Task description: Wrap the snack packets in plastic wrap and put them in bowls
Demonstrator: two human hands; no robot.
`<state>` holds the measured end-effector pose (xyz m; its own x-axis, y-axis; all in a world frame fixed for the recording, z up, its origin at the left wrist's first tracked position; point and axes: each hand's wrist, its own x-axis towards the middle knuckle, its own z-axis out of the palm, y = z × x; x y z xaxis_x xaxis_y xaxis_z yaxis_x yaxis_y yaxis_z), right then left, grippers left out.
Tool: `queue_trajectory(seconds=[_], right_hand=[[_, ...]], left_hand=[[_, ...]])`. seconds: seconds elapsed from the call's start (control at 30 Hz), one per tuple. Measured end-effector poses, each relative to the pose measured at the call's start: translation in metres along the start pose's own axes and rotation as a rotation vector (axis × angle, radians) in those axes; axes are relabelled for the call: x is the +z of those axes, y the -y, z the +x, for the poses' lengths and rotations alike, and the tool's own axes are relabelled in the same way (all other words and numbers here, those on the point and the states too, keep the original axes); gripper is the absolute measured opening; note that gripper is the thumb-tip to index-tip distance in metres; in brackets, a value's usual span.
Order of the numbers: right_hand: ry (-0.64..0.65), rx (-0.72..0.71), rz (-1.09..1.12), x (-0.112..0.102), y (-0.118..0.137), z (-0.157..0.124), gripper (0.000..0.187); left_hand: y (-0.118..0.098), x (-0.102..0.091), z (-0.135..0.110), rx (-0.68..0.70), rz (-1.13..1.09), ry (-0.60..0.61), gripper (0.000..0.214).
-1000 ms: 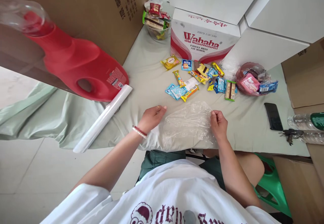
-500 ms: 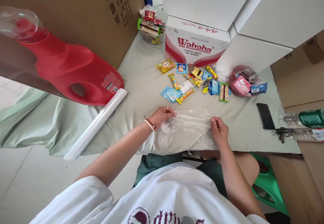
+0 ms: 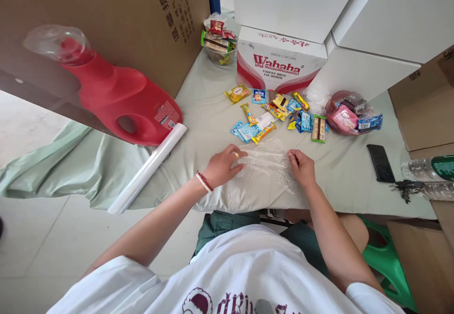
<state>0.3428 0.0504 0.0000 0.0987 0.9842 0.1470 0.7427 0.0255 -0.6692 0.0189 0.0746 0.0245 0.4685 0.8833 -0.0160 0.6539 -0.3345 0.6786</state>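
A clear plastic bag [image 3: 266, 162] lies stretched on the pale green cloth [image 3: 198, 129] near the table's front edge. My left hand [image 3: 223, 165] pinches the bag's left end; a beaded bracelet is on that wrist. At the bag's right end my right hand [image 3: 301, 168] is closed on the film. Just beyond the bag lies a scatter of several small wrapped snacks [image 3: 273, 113] in yellow, blue and green.
A red jug [image 3: 120, 99] with a clear cap lies at the left beside a white roll [image 3: 149, 167]. A Wahaha box [image 3: 280, 63], a pink bowl of snacks [image 3: 349, 115], a clear snack bowl [image 3: 218, 39], a black phone [image 3: 380, 162], keys [image 3: 402, 188] and bottles [image 3: 429, 170] surround the area.
My left hand came from beside the bag and took hold of its left end. Both hands drew the bag into a narrower strip and shifted it slightly away from me.
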Motion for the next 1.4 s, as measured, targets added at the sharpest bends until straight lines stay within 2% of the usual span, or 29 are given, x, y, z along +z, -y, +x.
queue_trajectory(seconds=[0.1,0.17,0.23,0.27,0.33,0.4,0.47,0.53,0.6,0.7,0.77,0.93,1.03,1.1,1.17,1.23,1.3,1.37,1.4], right_hand=[[0.038,0.062,0.001,-0.007,-0.007,-0.009,0.044],[0.173,0.117,0.015,-0.018,-0.02,-0.015,0.045],[0.344,0.138,0.012,-0.034,-0.031,-0.017,0.045],[0.379,0.13,-0.011,-0.042,-0.034,-0.014,0.045],[0.319,0.087,-0.084,-0.055,-0.03,-0.002,0.045],[0.227,0.018,-0.142,-0.057,-0.013,0.017,0.045],[0.276,-0.061,-0.164,-0.047,0.013,0.037,0.046],[0.444,-0.087,-0.192,-0.026,0.041,0.054,0.047],[0.631,-0.035,-0.226,-0.001,0.063,0.066,0.044],[0.851,0.019,-0.195,0.028,0.08,0.078,0.034],[0.896,0.013,-0.063,0.036,0.081,0.086,0.028],[0.794,0.02,0.324,0.031,0.073,0.108,0.033],[0.689,0.041,0.442,0.032,0.071,0.121,0.043],[0.566,0.003,0.429,0.036,0.073,0.126,0.051],[0.349,-0.084,0.333,0.036,0.078,0.123,0.055],[0.102,-0.178,0.212,0.03,0.085,0.108,0.046],[-0.059,-0.24,0.116,0.02,0.089,0.08,0.035],[-0.079,-0.278,0.041,0.011,0.087,0.043,0.03],[-0.029,-0.305,0.001,0.009,0.083,0.023,0.031]], left_hand=[[-0.013,0.014,-0.009,0.106,0.333,0.348,0.033],[-0.015,0.024,-0.021,0.125,0.432,0.453,0.039],[-0.015,0.03,-0.034,0.146,0.458,0.456,0.042],[-0.015,0.032,-0.039,0.154,0.46,0.438,0.043],[-0.015,0.035,-0.047,0.164,0.456,0.389,0.043],[-0.016,0.037,-0.051,0.166,0.444,0.353,0.044],[-0.017,0.04,-0.052,0.17,0.421,0.333,0.045],[-0.016,0.042,-0.052,0.184,0.401,0.322,0.047],[-0.014,0.044,-0.052,0.205,0.396,0.324,0.049],[-0.01,0.044,-0.054,0.233,0.379,0.353,0.053],[-0.007,0.044,-0.058,0.251,0.342,0.376,0.056],[-0.003,0.046,-0.072,0.297,0.239,0.392,0.059],[-0.002,0.045,-0.084,0.322,0.2,0.418,0.057],[-0.004,0.039,-0.092,0.329,0.158,0.413,0.054],[-0.008,0.028,-0.1,0.303,0.077,0.358,0.05],[-0.011,0.014,-0.106,0.252,-0.015,0.271,0.044],[-0.012,0.001,-0.108,0.178,-0.091,0.191,0.039],[-0.01,-0.006,-0.102,0.045,-0.129,0.094,0.042],[-0.009,-0.007,-0.095,-0.049,-0.123,0.033,0.045]])
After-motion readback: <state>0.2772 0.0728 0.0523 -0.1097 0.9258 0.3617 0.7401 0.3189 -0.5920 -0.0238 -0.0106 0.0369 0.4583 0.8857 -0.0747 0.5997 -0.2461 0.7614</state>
